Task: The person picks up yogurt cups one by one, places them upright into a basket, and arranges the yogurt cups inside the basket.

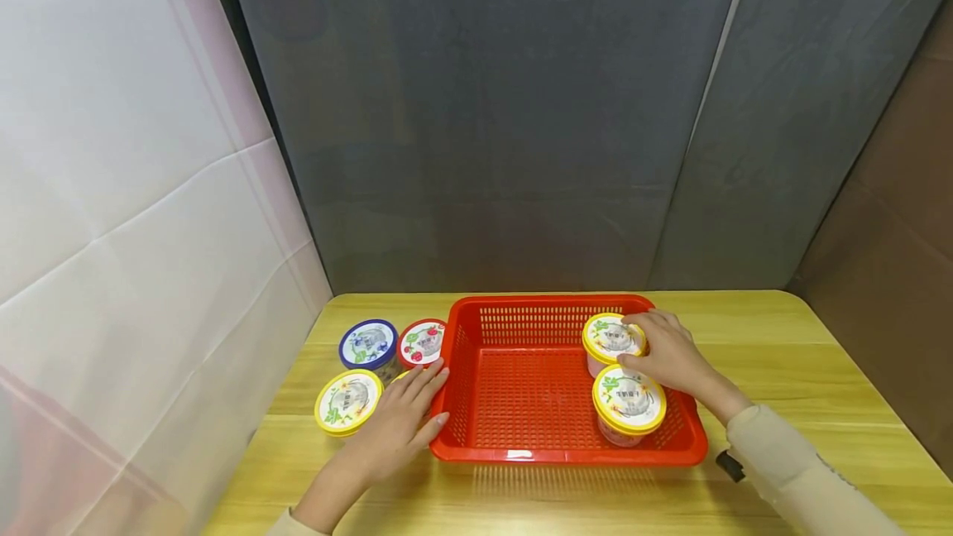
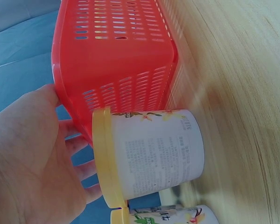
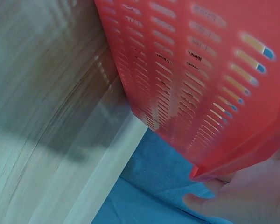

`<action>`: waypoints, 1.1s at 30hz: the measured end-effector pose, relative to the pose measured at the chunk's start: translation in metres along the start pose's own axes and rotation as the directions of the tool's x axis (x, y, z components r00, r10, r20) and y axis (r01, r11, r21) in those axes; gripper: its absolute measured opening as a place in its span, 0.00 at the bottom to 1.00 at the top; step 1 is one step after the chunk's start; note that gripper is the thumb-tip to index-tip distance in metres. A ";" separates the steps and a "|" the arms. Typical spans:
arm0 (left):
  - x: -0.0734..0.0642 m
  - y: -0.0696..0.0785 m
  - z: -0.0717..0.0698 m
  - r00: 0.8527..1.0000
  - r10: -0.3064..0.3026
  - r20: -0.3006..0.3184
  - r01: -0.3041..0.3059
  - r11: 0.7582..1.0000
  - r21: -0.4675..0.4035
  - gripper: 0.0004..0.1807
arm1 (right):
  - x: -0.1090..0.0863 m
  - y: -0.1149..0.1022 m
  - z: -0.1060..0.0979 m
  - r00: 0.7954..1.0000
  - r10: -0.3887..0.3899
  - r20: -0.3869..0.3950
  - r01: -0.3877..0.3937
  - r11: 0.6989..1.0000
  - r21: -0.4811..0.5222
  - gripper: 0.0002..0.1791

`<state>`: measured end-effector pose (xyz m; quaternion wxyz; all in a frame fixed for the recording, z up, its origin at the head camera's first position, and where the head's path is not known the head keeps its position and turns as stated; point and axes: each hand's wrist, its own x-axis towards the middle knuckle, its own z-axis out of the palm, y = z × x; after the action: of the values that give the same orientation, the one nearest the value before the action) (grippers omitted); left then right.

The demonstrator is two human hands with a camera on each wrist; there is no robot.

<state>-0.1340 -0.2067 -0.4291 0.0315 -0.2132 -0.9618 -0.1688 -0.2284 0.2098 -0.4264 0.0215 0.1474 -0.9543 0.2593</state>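
A red plastic basket stands on the table. Inside its right end are two paper tubs with yellow lids, a rear tub and a front tub. My right hand reaches over the basket's right rim and grips the rear tub by its lid, thumb and fingers on either side. In the right wrist view, the basket wall hides most of that grip. My left hand touches the basket's left rim with its fingers extended. Beside it, outside the basket, a yellow-lidded tub shows in the left wrist view.
Left of the basket stand a blue-lidded tub, a red-lidded tub and another yellow-lidded tub. A small black object shows by the right sleeve. Grey fabric rises behind the wooden table.
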 end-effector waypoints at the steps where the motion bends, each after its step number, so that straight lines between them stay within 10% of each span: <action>1: 0.000 0.000 0.000 1.000 -0.004 0.005 0.004 1.000 0.000 0.32 | 0.000 0.000 0.000 1.000 -0.001 0.002 0.001 1.000 -0.001 0.35; 15: -0.002 -0.003 -0.002 1.000 0.007 -0.010 -0.007 1.000 0.020 0.32 | -0.007 0.006 -0.001 0.999 -0.049 -0.007 0.049 0.998 0.025 0.40; 22: -0.002 -0.010 -0.015 0.993 0.040 -0.114 -0.034 0.998 0.050 0.35 | -0.022 0.005 -0.009 0.997 -0.064 -0.035 0.063 0.998 -0.003 0.41; 33: -0.017 -0.039 -0.042 0.982 -0.042 -0.186 0.062 0.993 0.100 0.43 | -0.049 -0.006 -0.018 0.999 -0.018 -0.034 0.017 0.999 -0.033 0.55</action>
<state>-0.1358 -0.2610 -0.4043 0.1268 -0.1694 -0.9676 -0.1375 -0.1802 0.2275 -0.4138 0.0427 0.1510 -0.9565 0.2461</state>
